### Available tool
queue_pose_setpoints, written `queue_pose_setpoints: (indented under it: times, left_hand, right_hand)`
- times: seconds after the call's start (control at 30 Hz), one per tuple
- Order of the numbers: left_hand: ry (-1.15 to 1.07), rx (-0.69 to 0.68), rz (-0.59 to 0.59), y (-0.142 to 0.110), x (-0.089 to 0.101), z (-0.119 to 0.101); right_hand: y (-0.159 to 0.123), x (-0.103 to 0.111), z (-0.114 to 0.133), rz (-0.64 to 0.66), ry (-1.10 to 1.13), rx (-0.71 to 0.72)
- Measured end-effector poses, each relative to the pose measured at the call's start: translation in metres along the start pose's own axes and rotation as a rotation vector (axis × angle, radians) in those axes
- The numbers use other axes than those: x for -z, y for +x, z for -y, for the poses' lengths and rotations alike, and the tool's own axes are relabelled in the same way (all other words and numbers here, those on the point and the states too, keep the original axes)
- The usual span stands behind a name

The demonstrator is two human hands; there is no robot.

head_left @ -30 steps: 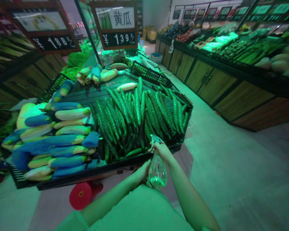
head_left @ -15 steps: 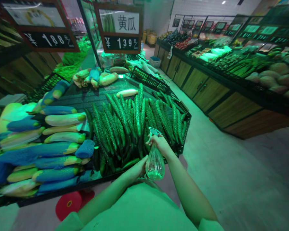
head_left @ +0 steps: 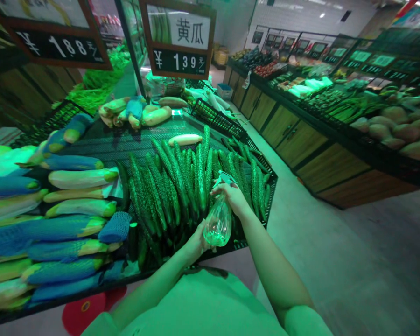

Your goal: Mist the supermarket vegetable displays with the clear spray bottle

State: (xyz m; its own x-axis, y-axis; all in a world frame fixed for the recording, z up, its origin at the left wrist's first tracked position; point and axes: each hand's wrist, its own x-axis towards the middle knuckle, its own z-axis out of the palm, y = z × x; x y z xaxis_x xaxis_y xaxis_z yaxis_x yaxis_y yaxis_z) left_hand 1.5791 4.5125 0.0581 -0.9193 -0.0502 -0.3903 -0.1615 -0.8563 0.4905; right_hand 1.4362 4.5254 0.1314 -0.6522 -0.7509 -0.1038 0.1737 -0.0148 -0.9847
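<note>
A clear ribbed spray bottle [head_left: 217, 225], with a little liquid low in it, is held tilted above the front of the cucumber pile. My right hand [head_left: 234, 197] is wrapped round its neck just below the spray head [head_left: 226, 178]. Against the lower left side of the bottle, my left hand [head_left: 197, 240] holds it, its fingers partly hidden behind the glass-like body. Dark green, bumpy cucumbers [head_left: 175, 172] lie side by side in a black-edged display beyond both hands.
Pale roots, some in blue foam nets [head_left: 66, 228], fill the left of the stand. Price signs [head_left: 178, 37] hang over the far side. A red stool [head_left: 84, 312] stands below the front edge. Across the aisle floor [head_left: 322, 242] runs another vegetable counter [head_left: 301, 140].
The spray bottle and both hands have moved slightly up and left in view, and the bottle is more tilted. The view has shifted, with the stand's left side sliding further left.
</note>
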Motion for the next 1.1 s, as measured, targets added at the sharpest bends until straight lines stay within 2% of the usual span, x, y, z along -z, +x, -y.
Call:
queue_pose_setpoints:
  times: [0.1, 0.23, 0.4, 0.53, 0.7, 0.87, 1.1]
  left_hand:
    - [0.040, -0.084, 0.023, 0.007, -0.002, -0.005]
    - [0.039, -0.120, 0.039, 0.015, -0.003, -0.009]
    - [0.053, -0.129, 0.059, 0.016, -0.004, -0.017]
    - [0.082, -0.084, 0.059, 0.014, -0.003, -0.020]
    - [0.082, -0.027, 0.090, 0.020, 0.001, -0.011]
    - [0.115, 0.103, 0.119, 0.023, 0.007, -0.006]
    - [0.225, 0.207, 0.177, 0.016, 0.007, 0.005]
  right_hand:
    - [0.014, 0.004, -0.001, 0.032, 0.009, 0.044]
    - [0.024, 0.010, 0.004, 0.041, -0.003, 0.092]
    - [0.021, 0.016, 0.011, 0.060, 0.004, 0.047]
    - [0.020, 0.024, 0.002, 0.034, 0.007, 0.064]
    - [0.016, 0.036, -0.011, -0.020, 0.023, 0.072]
    - [0.000, 0.045, -0.012, -0.026, 0.056, 0.018]
    - [-0.026, 0.054, -0.022, -0.081, -0.009, -0.043]
